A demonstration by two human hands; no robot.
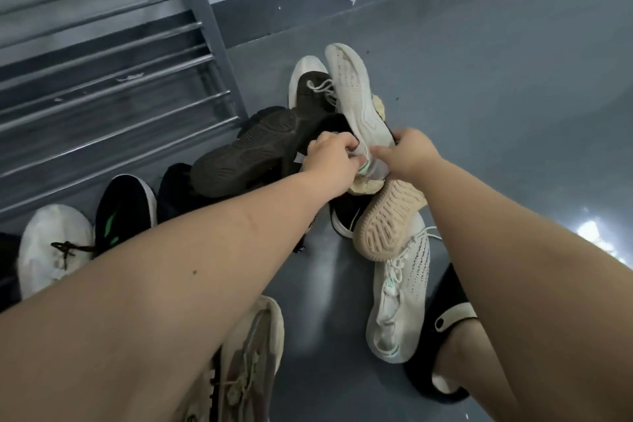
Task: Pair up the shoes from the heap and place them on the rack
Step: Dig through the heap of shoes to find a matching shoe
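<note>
Head view: I am pinching the heel of a white knit sneaker (356, 103) with my left hand (330, 156) and right hand (407, 151) — sole up on the shoe heap (274, 147) — freeing it for its mate (399, 295) lying nearer me, beside the rack (102, 55).

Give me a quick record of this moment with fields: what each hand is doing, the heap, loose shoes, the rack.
left hand: left hand grips the heel end of the white sneaker
right hand: right hand grips the same heel from the other side
held shoe: sole up, toe pointing away, over the heap
heap: dark-soled shoe sole up; tan-soled shoe sole up
loose shoes: white knit sneaker upright on the floor; white shoe with dark laces near the rack
rack: grey metal rack, no shoes visible on its bars
</note>
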